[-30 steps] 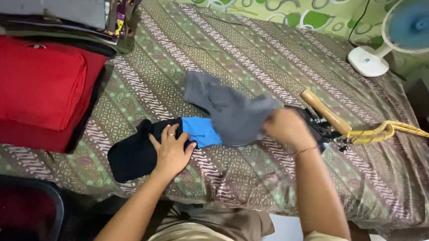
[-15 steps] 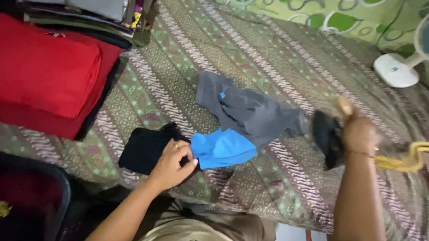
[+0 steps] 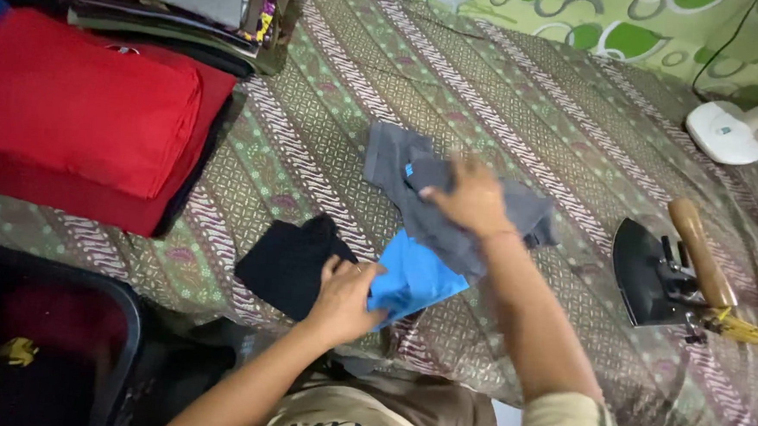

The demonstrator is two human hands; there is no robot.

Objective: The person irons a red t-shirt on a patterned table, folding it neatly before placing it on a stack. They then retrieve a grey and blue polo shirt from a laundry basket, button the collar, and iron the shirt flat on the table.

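My right hand point(image 3: 475, 196) fingers pinch the soft, light grey garment point(image 3: 436, 199) at its upper edge, while my left hand point(image 3: 344, 298) lies flat and open on the limp blue cloth point(image 3: 414, 280).

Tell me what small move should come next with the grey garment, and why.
Probably draw the grey garment flat: it lies rumpled under the right hand, overlapping the blue cloth that the left hand presses, with the iron set aside.
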